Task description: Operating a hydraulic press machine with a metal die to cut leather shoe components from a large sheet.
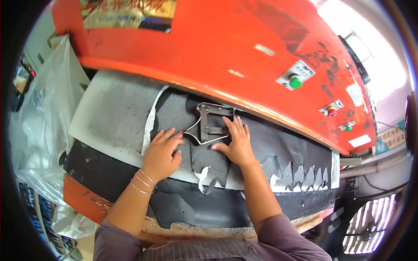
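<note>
Both hands lie flat and open, fingers spread, pinching nothing. From the head camera, the left hand [163, 150] presses down on a dark grey sheet [278, 150] of soft stuff, maybe felt or leather. Thin silver bangles [143, 182] sit on that wrist. The right hand [237, 143] also rests on the sheet, and its fingers touch the side of a metal cutting frame [211, 124]. That frame sits on the sheet between the two hands, a bit nearer the right one.

The sheet lies on a pale, worn board [111, 117] on the table. Right above it hangs the big orange press head [209, 48], with a green button [296, 81] and a red button [332, 112] off to the right.

I think the frame could slide if a hand bumps it, and then it would land on a spot with a hole. Fingers are also very close under the press head, which looks risky if it came down.

On the right, the sheet edge has many pointy cut-out gaps [296, 176], so little whole stuff is left there. More free room shows on the left, over the bare board. A clear plastic bag [41, 117] hangs past the left edge.
</note>
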### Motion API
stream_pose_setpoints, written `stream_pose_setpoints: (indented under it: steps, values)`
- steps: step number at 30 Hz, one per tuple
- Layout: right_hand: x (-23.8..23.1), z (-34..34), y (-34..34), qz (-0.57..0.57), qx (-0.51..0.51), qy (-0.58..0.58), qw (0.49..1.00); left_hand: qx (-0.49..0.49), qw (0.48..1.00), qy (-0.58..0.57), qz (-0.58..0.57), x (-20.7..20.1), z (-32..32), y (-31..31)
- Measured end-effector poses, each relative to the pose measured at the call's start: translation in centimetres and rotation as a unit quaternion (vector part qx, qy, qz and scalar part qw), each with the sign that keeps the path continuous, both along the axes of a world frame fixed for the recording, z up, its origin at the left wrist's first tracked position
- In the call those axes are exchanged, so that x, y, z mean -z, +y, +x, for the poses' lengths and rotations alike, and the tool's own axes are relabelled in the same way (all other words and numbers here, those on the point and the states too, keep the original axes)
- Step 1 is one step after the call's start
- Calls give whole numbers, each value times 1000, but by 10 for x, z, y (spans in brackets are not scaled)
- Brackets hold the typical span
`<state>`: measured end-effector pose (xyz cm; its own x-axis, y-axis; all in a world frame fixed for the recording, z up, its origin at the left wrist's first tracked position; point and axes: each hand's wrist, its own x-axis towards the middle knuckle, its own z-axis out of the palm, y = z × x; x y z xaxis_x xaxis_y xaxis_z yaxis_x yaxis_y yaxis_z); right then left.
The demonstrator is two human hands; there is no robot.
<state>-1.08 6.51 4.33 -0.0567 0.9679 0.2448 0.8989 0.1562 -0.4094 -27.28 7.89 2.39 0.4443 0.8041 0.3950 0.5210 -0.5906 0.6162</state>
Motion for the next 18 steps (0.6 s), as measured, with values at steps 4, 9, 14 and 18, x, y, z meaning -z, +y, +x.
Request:
stream_pose_setpoints:
  steps: [4,9,14,18]
  values:
    - [-46,65,-56,140,47,223,964,-70,996,-61,-2,-40,14,-12]
    - [-109,210,-86,389,289,457,745,45,971,-171,-161,-116,102,-20]
    - [-178,336,-76,548,366,381,649,222,959,-179,-12,-196,209,-10]
    - [-177,454,-69,486,512,128,696,140,984,-23,112,-226,253,26]
